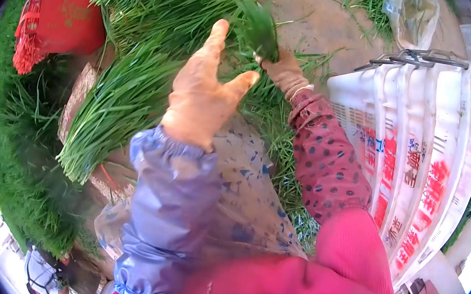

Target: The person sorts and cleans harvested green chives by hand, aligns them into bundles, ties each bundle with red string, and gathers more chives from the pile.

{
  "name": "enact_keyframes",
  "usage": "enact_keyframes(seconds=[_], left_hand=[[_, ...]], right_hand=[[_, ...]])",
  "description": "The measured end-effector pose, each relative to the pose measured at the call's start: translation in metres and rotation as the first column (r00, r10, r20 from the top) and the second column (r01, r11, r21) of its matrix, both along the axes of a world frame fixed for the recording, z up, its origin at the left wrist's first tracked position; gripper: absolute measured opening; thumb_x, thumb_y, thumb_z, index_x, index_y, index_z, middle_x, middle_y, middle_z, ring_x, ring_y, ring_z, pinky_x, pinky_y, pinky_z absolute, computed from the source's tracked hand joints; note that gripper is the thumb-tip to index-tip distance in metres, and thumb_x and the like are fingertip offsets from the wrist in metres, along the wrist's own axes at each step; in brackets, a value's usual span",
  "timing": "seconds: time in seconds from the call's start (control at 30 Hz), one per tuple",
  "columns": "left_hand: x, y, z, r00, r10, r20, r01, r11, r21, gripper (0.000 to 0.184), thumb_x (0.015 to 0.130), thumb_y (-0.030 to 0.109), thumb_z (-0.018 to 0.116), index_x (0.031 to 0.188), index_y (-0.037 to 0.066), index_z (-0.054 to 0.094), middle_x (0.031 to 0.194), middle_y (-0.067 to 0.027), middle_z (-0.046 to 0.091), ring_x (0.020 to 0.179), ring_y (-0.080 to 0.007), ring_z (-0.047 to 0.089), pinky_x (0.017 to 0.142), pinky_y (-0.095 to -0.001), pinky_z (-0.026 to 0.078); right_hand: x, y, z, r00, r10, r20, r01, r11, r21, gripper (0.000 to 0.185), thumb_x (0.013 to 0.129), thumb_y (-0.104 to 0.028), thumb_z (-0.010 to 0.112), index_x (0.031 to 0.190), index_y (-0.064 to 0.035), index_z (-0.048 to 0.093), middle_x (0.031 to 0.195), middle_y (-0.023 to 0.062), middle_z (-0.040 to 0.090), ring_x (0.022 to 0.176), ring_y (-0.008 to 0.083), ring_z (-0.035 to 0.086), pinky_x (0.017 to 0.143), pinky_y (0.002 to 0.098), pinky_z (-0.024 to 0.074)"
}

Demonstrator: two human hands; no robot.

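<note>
My left hand point(199, 98), in an orange-tan glove and blue sleeve cover, reaches forward over the greens with thumb and fingers apart and nothing in it. My right hand point(285, 74), gloved too, with a dotted red sleeve, is closed around a small bunch of chives point(259, 32) whose leaves point up and away. Beyond and left of my left hand lies a large heap of chives point(171, 4). A sheaf of chives point(116, 109) rests nearer, beside my left wrist. Loose green trimmings point(286, 165) lie below my right forearm.
Nested white plastic crates point(424, 141) with red lettering stand at the right, a metal chain point(420, 57) across their top. A red bundle of ties point(69, 18) sits at the left. Farther left is a long green bank point(16, 161). A clear plastic bag point(412, 22) stands at the back.
</note>
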State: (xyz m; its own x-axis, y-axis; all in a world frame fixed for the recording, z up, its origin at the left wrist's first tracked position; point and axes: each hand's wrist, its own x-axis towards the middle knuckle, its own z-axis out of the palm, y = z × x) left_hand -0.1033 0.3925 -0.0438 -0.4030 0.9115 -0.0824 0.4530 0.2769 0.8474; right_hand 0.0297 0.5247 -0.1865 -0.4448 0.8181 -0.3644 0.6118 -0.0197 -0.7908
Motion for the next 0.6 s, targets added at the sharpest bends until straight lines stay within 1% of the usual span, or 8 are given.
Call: enact_keyframes(seconds=[0.17, 0.23, 0.27, 0.3, 0.43, 0.5, 0.53, 0.6], left_hand=[[0.022, -0.058, 0.002, 0.913, -0.189, 0.362, 0.162, 0.981, 0.105, 0.082, 0.077, 0.008, 0.078, 0.146, 0.005, 0.033, 0.142, -0.0126, 0.045, 0.126, -0.0285, 0.048, 0.102, -0.0371, 0.043], [0.048, -0.069, 0.009, 0.678, -0.111, 0.727, 0.211, 0.976, -0.048, 0.086, 0.079, 0.007, 0.076, 0.149, 0.006, 0.026, 0.141, -0.0201, 0.044, 0.129, -0.0281, 0.045, 0.1, -0.0373, 0.044], [0.06, -0.074, 0.006, 0.569, -0.08, 0.818, 0.225, 0.972, -0.062, 0.089, 0.079, 0.012, 0.077, 0.15, 0.006, 0.023, 0.141, -0.0237, 0.042, 0.131, -0.0283, 0.042, 0.102, -0.0394, 0.042], [0.07, -0.075, 0.008, 0.64, -0.138, 0.756, 0.265, 0.963, -0.049, 0.092, 0.079, 0.017, 0.079, 0.15, 0.005, 0.022, 0.142, -0.0239, 0.04, 0.133, -0.0287, 0.04, 0.107, -0.04, 0.037], [0.108, -0.08, 0.006, 0.651, -0.042, 0.758, 0.084, 0.996, -0.017, 0.097, 0.079, 0.022, 0.079, 0.149, -0.001, 0.016, 0.146, -0.0245, 0.034, 0.134, -0.0289, 0.038, 0.112, -0.0387, 0.028], [0.115, -0.082, -0.01, 0.634, 0.009, 0.773, 0.06, 0.996, -0.06, 0.097, 0.081, 0.025, 0.078, 0.149, -0.003, 0.014, 0.147, -0.0244, 0.032, 0.135, -0.0289, 0.038, 0.113, -0.0381, 0.027], [0.111, -0.078, -0.011, 0.548, 0.02, 0.836, 0.147, 0.982, -0.12, 0.095, 0.083, 0.033, 0.074, 0.149, -0.003, 0.014, 0.146, -0.0233, 0.033, 0.133, -0.0287, 0.039, 0.113, -0.0381, 0.027], [0.128, -0.074, 0.014, 0.273, 0.334, 0.902, 0.026, 0.935, -0.355, 0.082, 0.09, 0.055, 0.058, 0.145, 0.001, 0.028, 0.137, -0.0153, 0.047, 0.127, -0.0262, 0.045, 0.111, -0.0375, 0.031]], right_hand=[[0.007, 0.002, -0.012, 0.94, -0.077, -0.333, 0.042, 0.993, -0.11, 0.04, 0.081, -0.024, 0.074, 0.118, -0.0103, 0.063, 0.1, 0.0109, 0.071, 0.095, 0.0247, 0.066, 0.084, 0.0331, 0.0483], [0.007, -0.003, -0.035, 0.981, 0.028, -0.194, -0.034, 0.999, -0.025, 0.046, 0.082, -0.043, 0.073, 0.113, -0.0097, 0.066, 0.096, 0.0067, 0.071, 0.087, 0.0189, 0.063, 0.08, 0.0334, 0.048], [0.009, -0.009, -0.011, 0.949, 0.111, 0.295, -0.15, 0.982, 0.115, 0.044, 0.085, -0.042, 0.07, 0.111, -0.0063, 0.066, 0.095, 0.0039, 0.069, 0.083, 0.0168, 0.061, 0.077, 0.032, 0.0477], [0.011, -0.013, -0.007, 0.948, 0.121, 0.293, -0.164, 0.978, 0.126, 0.044, 0.085, -0.042, 0.07, 0.111, -0.0063, 0.066, 0.095, 0.0039, 0.069, 0.083, 0.0168, 0.061, 0.077, 0.032, 0.0477], [0.024, -0.03, 0.027, 0.945, -0.301, 0.126, 0.319, 0.932, -0.169, 0.05, 0.087, -0.042, 0.066, 0.126, -0.0108, 0.059, 0.102, 0.0138, 0.067, 0.094, 0.0255, 0.062, 0.086, 0.0385, 0.0453], [0.038, -0.04, 0.038, 0.899, -0.386, -0.206, 0.403, 0.914, 0.046, 0.038, 0.083, -0.024, 0.074, 0.111, -0.0024, 0.062, 0.1, 0.0077, 0.066, 0.089, 0.0176, 0.06, 0.081, 0.0341, 0.0493], [0.044, -0.046, 0.046, 0.868, -0.383, -0.316, 0.436, 0.892, 0.117, 0.034, 0.081, -0.019, 0.076, 0.106, 0.0004, 0.063, 0.099, 0.0057, 0.066, 0.088, 0.0149, 0.06, 0.079, 0.0326, 0.0507], [0.054, -0.067, 0.063, 0.797, -0.329, -0.508, 0.429, 0.898, 0.092, 0.044, 0.086, -0.022, 0.066, 0.125, -0.002, 0.057, 0.108, 0.013, 0.062, 0.107, 0.024, 0.055, 0.093, 0.035, 0.042]])
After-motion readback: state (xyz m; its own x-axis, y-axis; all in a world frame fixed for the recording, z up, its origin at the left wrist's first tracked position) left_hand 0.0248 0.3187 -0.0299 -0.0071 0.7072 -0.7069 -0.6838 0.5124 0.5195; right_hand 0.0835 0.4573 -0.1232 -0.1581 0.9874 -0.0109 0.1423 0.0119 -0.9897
